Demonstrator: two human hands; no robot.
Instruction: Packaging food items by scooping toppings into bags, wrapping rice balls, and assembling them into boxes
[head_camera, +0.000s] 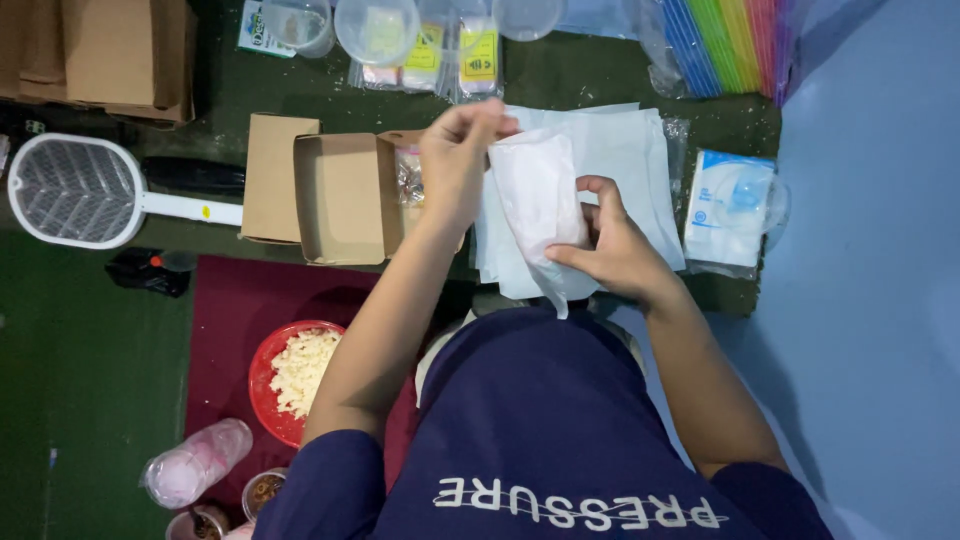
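Both hands hold a white paper bag upright above the paper stack, the left hand pinching its top edge, the right hand gripping its lower side.

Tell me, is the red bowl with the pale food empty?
No. The red bowl holds a heap of pale crumbled food, beside the left arm.
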